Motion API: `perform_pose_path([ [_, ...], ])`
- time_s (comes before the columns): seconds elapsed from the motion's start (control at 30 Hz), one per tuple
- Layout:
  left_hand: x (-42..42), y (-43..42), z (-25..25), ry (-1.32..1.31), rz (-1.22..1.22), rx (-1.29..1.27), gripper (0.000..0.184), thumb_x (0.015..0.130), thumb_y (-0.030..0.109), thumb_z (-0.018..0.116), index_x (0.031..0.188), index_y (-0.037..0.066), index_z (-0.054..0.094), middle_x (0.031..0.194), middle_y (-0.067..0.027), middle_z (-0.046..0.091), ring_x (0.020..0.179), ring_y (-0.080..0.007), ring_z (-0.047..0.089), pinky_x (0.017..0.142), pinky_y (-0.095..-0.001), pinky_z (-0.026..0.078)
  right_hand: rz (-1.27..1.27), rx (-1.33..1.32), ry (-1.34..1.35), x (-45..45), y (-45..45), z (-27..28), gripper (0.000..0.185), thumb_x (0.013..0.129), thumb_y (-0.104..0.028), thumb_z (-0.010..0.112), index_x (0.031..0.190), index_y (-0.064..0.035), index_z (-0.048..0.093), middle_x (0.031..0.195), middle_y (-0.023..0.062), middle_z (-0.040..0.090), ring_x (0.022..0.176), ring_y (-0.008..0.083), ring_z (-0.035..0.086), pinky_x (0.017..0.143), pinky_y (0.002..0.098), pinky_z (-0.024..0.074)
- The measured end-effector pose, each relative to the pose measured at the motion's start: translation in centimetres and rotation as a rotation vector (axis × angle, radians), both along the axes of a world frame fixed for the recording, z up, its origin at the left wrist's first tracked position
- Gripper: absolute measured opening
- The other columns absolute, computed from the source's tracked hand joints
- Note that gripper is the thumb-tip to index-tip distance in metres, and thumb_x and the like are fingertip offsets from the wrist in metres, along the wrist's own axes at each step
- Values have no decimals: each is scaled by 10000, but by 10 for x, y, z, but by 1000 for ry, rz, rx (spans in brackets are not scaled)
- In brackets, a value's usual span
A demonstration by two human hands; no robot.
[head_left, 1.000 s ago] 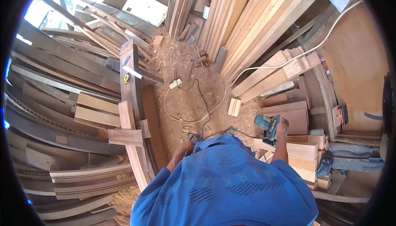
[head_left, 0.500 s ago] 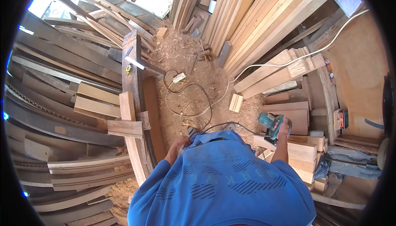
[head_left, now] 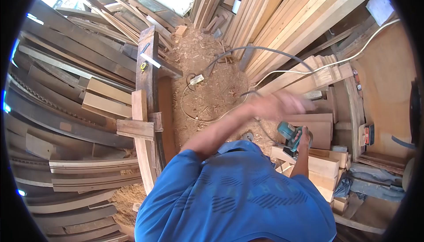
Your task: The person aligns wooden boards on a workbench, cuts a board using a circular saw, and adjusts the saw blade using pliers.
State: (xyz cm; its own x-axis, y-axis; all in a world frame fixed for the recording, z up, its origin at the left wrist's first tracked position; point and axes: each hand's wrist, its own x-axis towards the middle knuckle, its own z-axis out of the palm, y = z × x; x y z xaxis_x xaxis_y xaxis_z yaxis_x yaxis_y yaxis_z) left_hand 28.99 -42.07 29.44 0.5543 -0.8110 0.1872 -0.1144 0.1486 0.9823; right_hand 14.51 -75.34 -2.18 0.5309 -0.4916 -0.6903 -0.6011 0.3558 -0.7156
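Observation:
My right hand is wrapped round a teal power tool, which rests at the near end of a stack of pale wood blocks. Stretched forward and across to the right, my left hand is smeared by motion, so its fingers cannot be made out. A dark cable arcs through the air beyond it, from near a white power strip towards the right. A small grooved wood block that lay on the floor is hidden behind my left hand and forearm.
On the left, a long dark beam bears a square and a yellow tape measure. Long planks lean at the top. A white cable crosses boards on the right. Wood chips cover the floor.
My left hand has swung from beside my body up and over to the right. The dark cable has risen off the floor into an arc. My right hand keeps hold of the tool.

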Motion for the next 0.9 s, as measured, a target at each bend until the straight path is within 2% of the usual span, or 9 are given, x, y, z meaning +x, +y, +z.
perform_pose_path([
  [0.07,-44,-47,15,-187,-441,-24,288,996,145,615,1269,71,667,1139,-98,740,1128,-275,660,959,-400,517,-17,0,4,-7,0,1,468,954,-579,644,854,-126,584,623,4,531,476,148,508,441,329,438],
  [0.13,-81,-68,23,-456,-623,-204,281,1030,184,588,1267,43,642,1031,-119,726,948,-268,705,837,-386,551,-46,-8,6,-15,1,3,457,951,-562,654,842,-125,584,619,5,531,473,148,508,439,329,438],
  [0.23,-99,-74,42,-156,-1035,-143,321,1052,178,551,1320,9,606,890,-125,694,750,-241,700,701,-351,547,-76,-44,19,-30,3,3,441,946,-538,669,824,-123,583,612,7,530,468,147,507,437,329,437],
  [0.27,-99,-71,41,-140,-1004,-237,288,1073,176,522,1258,-23,617,773,-97,653,673,-176,681,606,-308,518,-89,-62,25,-37,3,3,436,945,-530,674,818,-122,583,610,7,530,466,147,506,436,328,437],
  [0.4,-70,-57,32,267,-907,-220,204,1090,182,507,1091,4,606,832,-55,671,693,-96,644,563,-263,493,-146,-169,86,-73,-1,3,419,939,-497,694,794,-120,583,602,9,529,460,146,505,433,328,437],
  [0.5,-72,-48,-3,630,-402,-184,139,1067,151,543,1144,58,612,830,-30,655,636,-86,585,538,-243,457,-184,-250,147,-110,-1,3,408,934,-473,709,777,-118,583,595,11,528,455,146,504,431,327,437],
  [0.7,-49,-21,-167,1042,184,-13,169,1021,128,597,1177,73,635,836,-14,655,637,-102,542,588,-265,460,-174,-132,210,-172,10,6,353,956,-402,711,781,-118,593,598,13,534,461,147,518,417,329,434],
  [0.8,-87,-38,-247,911,301,300,215,992,142,652,1182,42,652,857,-18,669,726,-114,580,679,-285,482,-204,-140,175,-180,36,32,320,951,-357,728,788,-116,595,611,7,540,461,134,513,405,315,434],
  [0.9,-121,-39,-271,672,-93,477,242,962,137,694,1160,1,660,896,-22,679,828,-121,607,763,-298,493,-188,-199,88,-169,71,73,221,936,-232,736,820,-65,650,641,21,569,476,140,539,429,312,444],
])
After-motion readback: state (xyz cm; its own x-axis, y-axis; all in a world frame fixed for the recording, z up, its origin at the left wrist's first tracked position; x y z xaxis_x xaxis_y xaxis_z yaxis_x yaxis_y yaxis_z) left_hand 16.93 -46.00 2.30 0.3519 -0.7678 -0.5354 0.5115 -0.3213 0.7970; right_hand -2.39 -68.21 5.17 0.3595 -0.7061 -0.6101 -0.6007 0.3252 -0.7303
